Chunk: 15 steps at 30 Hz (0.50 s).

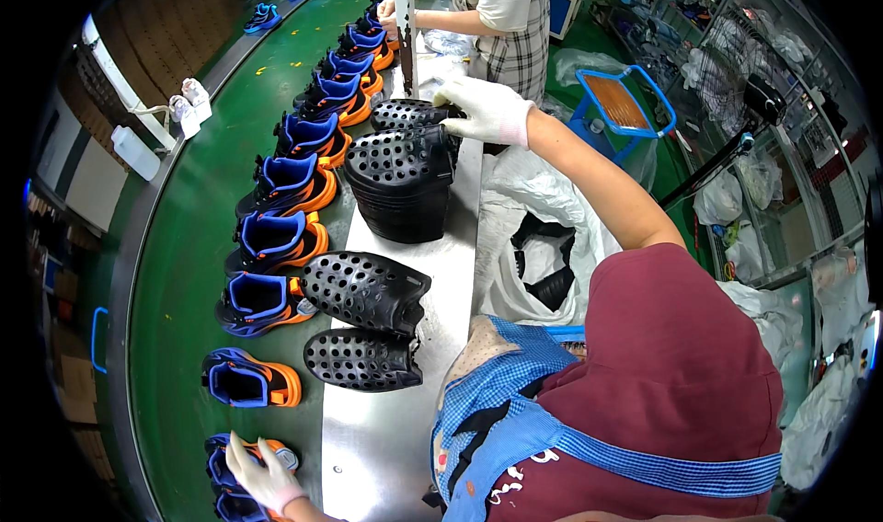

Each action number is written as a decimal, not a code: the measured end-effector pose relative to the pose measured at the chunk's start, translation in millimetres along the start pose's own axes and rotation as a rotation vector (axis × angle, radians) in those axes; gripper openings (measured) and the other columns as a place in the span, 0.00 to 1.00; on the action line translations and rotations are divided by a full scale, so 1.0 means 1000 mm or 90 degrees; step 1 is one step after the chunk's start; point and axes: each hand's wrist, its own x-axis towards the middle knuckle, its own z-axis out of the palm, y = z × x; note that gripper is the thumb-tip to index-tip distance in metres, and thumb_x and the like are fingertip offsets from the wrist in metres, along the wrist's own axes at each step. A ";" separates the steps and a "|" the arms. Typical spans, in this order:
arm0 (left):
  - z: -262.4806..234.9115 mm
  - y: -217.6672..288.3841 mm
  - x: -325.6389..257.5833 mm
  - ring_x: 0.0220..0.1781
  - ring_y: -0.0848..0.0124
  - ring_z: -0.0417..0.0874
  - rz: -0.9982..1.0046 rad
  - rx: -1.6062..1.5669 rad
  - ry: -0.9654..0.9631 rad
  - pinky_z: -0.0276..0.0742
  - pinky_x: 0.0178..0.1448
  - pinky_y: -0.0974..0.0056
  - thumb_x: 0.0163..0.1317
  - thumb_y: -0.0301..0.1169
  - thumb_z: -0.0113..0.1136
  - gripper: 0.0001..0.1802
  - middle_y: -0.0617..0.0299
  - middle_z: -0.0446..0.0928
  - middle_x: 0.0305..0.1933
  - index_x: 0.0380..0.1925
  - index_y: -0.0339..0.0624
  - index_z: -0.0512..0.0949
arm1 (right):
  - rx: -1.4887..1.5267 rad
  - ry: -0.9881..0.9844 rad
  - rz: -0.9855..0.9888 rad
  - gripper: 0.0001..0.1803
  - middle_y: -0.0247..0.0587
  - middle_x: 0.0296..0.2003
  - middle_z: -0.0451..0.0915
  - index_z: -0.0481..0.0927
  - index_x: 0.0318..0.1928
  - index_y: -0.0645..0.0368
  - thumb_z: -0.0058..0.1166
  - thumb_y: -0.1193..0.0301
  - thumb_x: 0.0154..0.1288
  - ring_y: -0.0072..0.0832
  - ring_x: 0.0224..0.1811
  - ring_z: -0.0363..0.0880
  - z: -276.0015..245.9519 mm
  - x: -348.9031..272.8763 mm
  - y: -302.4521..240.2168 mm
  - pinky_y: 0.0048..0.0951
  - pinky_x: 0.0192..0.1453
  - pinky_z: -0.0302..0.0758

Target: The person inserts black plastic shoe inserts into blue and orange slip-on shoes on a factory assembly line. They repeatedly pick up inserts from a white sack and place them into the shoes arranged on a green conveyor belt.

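Observation:
My left hand (262, 478), in a whitish glove, is at the lower left over a blue, black and orange sneaker (219, 462). Its fingers are spread and reach over the shoe's collar; whether they press on it is hard to tell. Farther up, my gloved right hand (487, 110) has its thumb and fingers closed on the edge of a black perforated shoe insert (411, 114), behind a nested stack of such inserts (400, 186). Two loose black inserts, one (363, 290) beyond the other (359, 360), lie on the metal ledge near the sneakers.
Sneakers (267, 301) line the green conveyor belt (184, 283) along the metal ledge (368, 448). A white sack (497, 237) with black pieces inside stands beside me. Beyond are a metal post (405, 44), a person (506, 34) handling shoes, and a blue-framed stool (616, 103).

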 end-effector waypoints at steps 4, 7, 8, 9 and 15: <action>0.018 0.047 0.017 0.66 0.47 0.70 0.096 -0.141 -0.053 0.64 0.69 0.53 0.61 0.32 0.61 0.28 0.43 0.69 0.65 0.62 0.36 0.72 | -0.028 -0.034 0.003 0.20 0.44 0.44 0.79 0.77 0.46 0.58 0.59 0.57 0.60 0.41 0.53 0.77 -0.003 0.006 -0.008 0.38 0.58 0.75; 0.036 0.058 0.026 0.58 0.49 0.73 0.139 -0.029 -0.095 0.69 0.64 0.53 0.59 0.35 0.63 0.28 0.49 0.74 0.62 0.60 0.38 0.74 | -0.029 -0.008 -0.025 0.20 0.45 0.43 0.79 0.77 0.44 0.58 0.61 0.57 0.59 0.42 0.53 0.77 -0.004 0.009 -0.012 0.43 0.60 0.70; 0.041 0.062 0.029 0.55 0.50 0.73 0.140 -0.003 -0.091 0.70 0.61 0.53 0.59 0.35 0.64 0.28 0.51 0.75 0.60 0.60 0.40 0.74 | -0.022 -0.002 -0.022 0.20 0.46 0.43 0.79 0.77 0.44 0.58 0.62 0.57 0.58 0.42 0.53 0.77 -0.003 0.008 -0.008 0.44 0.60 0.68; 0.044 0.065 0.030 0.52 0.51 0.74 0.139 0.023 -0.085 0.71 0.59 0.53 0.58 0.36 0.64 0.28 0.53 0.76 0.59 0.60 0.41 0.74 | -0.003 0.017 -0.033 0.20 0.46 0.43 0.79 0.78 0.45 0.57 0.62 0.57 0.58 0.43 0.53 0.77 0.003 0.009 -0.003 0.43 0.61 0.68; 0.052 0.058 0.027 0.51 0.49 0.77 0.083 -0.092 -0.061 0.71 0.57 0.53 0.64 0.34 0.59 0.24 0.49 0.80 0.52 0.60 0.43 0.75 | 0.044 0.052 -0.033 0.20 0.46 0.45 0.78 0.78 0.46 0.56 0.62 0.57 0.58 0.44 0.56 0.74 0.012 0.004 0.004 0.41 0.63 0.69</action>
